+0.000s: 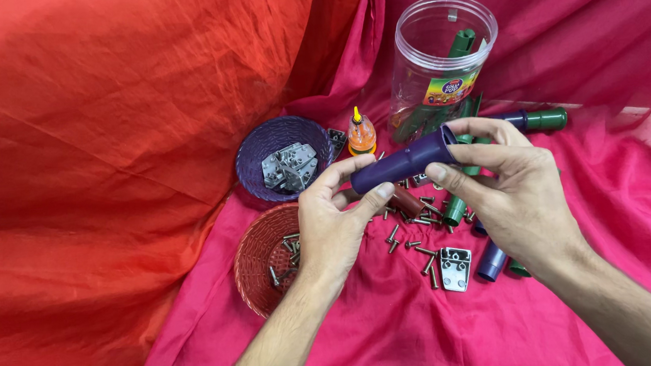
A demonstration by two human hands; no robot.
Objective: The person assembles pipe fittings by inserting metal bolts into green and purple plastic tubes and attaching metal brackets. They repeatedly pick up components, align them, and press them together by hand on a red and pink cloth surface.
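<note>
Both hands, left hand [329, 225] and right hand [513, 191], pinch the dark purple plastic tube [405, 165] at nine and three o'clock; fingers should keep it level above the scattered metal screws [415, 238].

A: Containers?
B: Purple woven basket [257, 153] with grey metal plates [290, 166]; red woven basket [253, 262] with screws; clear plastic jar [440, 62] holding green tubes.

A: Loose items?
B: Orange glue bottle [360, 134], scattered screws [415, 242], one metal hinge plate [456, 268], all on pink cloth [399, 332].
</note>
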